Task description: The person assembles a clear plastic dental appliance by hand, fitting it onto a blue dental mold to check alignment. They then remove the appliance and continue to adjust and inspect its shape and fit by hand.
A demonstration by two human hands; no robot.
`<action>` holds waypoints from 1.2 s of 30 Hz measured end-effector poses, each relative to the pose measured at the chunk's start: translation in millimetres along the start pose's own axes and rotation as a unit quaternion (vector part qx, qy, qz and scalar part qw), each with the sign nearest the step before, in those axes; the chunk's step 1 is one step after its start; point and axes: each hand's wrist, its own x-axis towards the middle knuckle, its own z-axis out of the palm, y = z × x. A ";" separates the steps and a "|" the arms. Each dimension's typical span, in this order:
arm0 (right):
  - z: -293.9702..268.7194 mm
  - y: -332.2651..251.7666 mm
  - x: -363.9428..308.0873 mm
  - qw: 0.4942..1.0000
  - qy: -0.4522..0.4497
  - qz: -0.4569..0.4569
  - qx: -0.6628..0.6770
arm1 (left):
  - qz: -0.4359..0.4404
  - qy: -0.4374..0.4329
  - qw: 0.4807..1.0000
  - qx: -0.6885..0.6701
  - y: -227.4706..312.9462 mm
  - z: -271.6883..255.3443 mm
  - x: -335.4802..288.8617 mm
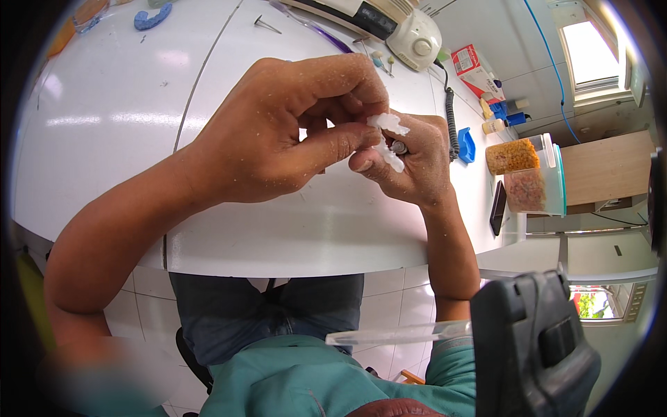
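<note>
A small white arch-shaped piece (390, 124), like a dental arch, is held above the white table between both hands. My left hand (285, 132) is closed, with its thumb and bent forefinger pinching the inner edge of the piece. My right hand (425, 156) is closed around its other side, thumb below and fingers above. A small silvery metal part (399, 147) shows between the right fingers; I cannot make out what it is. White dust speckles both hands. The fingers hide part of the white piece.
A beige machine with a knob (421, 45), a purple-handled tool (319, 28) and a metal nail-like pin (267, 26) lie at the back. A blue arch-shaped mould (152, 17) sits far left. To the right are a blue tray (466, 145), tubs (535, 187) and a phone (497, 208).
</note>
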 end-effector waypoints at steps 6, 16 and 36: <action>0.3 -1.3 0.4 1.000 0.000 -0.002 -0.001 | 0.003 -0.002 1.000 0.004 0.7 -0.4 0.0; 1.0 -0.1 -1.0 1.000 -0.002 0.000 -0.004 | -0.002 -0.001 1.000 0.005 1.1 -0.3 -0.3; -7.5 -0.8 2.2 1.000 -0.015 -0.010 -0.007 | 0.007 0.018 1.000 0.015 -0.3 -1.3 0.3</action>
